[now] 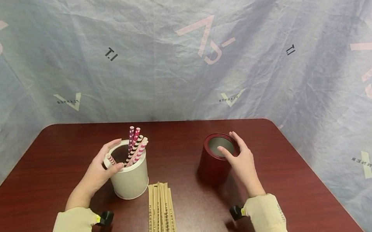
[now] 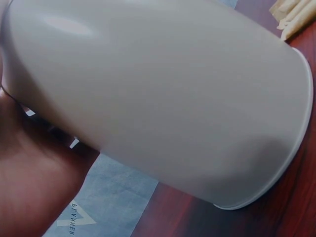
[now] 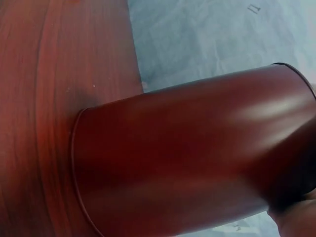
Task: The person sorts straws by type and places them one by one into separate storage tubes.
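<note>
On the left of the table stands an off-white round canister (image 1: pixel 130 183), with several patterned paper straws (image 1: pixel 135 150) leaning inside it. My left hand (image 1: pixel 98 173) grips its upper part from the left, thumb at the near rim and fingers round the far side. A dark red canister (image 1: pixel 211 167) with a grey inside stands to the right. My right hand (image 1: pixel 244 162) holds it at the top right of its rim. In the right wrist view, the red canister's base (image 3: pixel 79 168) meets the table, and only a bit of the hand shows.
Between the canisters and nearer to me lies a bundle of slim paper-wrapped sticks (image 1: pixel 161 221) with printed lettering. The reddish-brown wooden table (image 1: pixel 182 144) ends at a grey printed cloth (image 1: pixel 151 69) hung behind and at the sides.
</note>
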